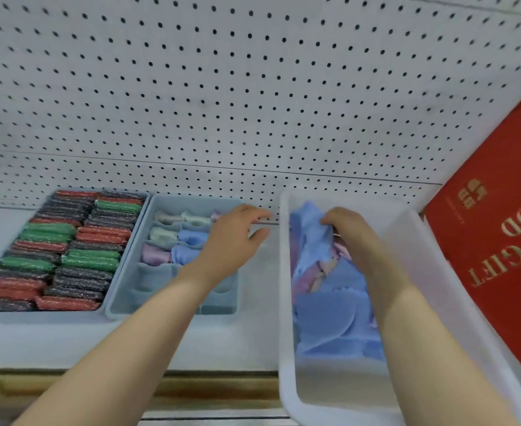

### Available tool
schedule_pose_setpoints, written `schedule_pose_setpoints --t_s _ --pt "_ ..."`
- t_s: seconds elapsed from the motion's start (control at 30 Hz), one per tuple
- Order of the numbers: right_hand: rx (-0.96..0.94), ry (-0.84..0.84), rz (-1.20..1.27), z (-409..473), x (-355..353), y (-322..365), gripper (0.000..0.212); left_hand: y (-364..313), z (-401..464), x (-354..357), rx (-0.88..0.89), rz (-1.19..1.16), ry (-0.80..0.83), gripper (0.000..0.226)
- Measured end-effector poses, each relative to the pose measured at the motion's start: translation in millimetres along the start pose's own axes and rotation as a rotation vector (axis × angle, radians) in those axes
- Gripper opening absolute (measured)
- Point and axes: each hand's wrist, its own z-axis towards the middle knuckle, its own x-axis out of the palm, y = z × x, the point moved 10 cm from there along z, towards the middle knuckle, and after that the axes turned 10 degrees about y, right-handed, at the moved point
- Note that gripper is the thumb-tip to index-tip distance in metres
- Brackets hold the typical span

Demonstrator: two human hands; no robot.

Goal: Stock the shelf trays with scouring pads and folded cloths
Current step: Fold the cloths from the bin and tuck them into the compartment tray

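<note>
A white plastic bin (286, 302) sits closest, on the right, with blue cloths (336, 318) piled inside. The right hand (345, 229) reaches into it and pinches one blue cloth (309, 222). The left hand (231, 238) floats over the grey divided tray (124, 290), fingers loose and holding nothing. Folded cloths (173, 241) fill the tray's back pockets. Left of it, a tray (37, 316) holds red, green and black scouring pads (68, 244). Behind is white pegboard (222, 87). A red box (499, 226) leans at the right.

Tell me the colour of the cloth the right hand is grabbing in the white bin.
Light blue cloth, seen in the head view.
</note>
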Motion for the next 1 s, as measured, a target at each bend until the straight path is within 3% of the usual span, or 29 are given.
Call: schedule_pose_setpoints --t_s 0.1,0.2,0.27,0.4,0.47,0.57,0.63,0.7,0.73,0.8,0.9,1.0 --pt "-0.156 0.160 0.249 -17.8 -0.9 51.8 0.016 -11.4 9.4 3.7 -0.122 -0.390 0.033 0.043" --pt "-0.228 0.331 0.279 -36.7 7.9 85.9 0.010 -34.1 18.1 9.6 -0.152 -0.824 0.151 0.053" --pt "-0.210 0.386 0.260 -43.4 15.9 92.0 0.014 -46.5 22.5 3.4 -0.144 -0.993 0.178 0.047" --pt "-0.141 0.263 0.193 -45.1 25.9 88.6 0.013 -50.9 23.2 -27.7 -0.175 -0.843 0.044 0.020" --pt "-0.217 0.149 0.135 -49.5 23.3 98.0 0.012 -45.1 20.0 -45.1 -0.198 -0.727 -0.049 0.008" --pt "-0.387 0.201 0.088 -59.9 42.4 118.2 0.024 -42.2 14.4 -63.1 -0.188 -0.670 -0.096 0.017" --pt "-0.441 0.227 -0.153 -64.4 66.2 127.7 0.025 -43.5 11.4 -75.7 -0.173 -0.616 -0.109 0.026" --pt "-0.506 0.126 -0.304 -63.2 75.7 139.9 0.010 -43.2 9.1 -89.8 -0.146 -0.607 -0.133 0.032" --pt "-0.527 0.059 -0.310 -61.7 73.7 145.9 0.005 -44.0 7.5 -99.0 -0.120 -0.602 -0.151 0.033" --pt "-0.536 -0.022 -0.284 -59.5 67.4 156.8 0.018 -44.5 3.9 -119.4 -0.074 -0.572 -0.188 0.033" --pt "-0.586 0.008 -0.253 -65.1 70.4 177.9 0.028 -42.1 -1.4 -144.5 -0.042 -0.561 -0.193 0.027" --pt "-0.638 0.077 -0.098 -70.9 74.2 199.7 0.032 -43.6 -2.0 -153.5 0.006 -0.600 -0.090 0.017"
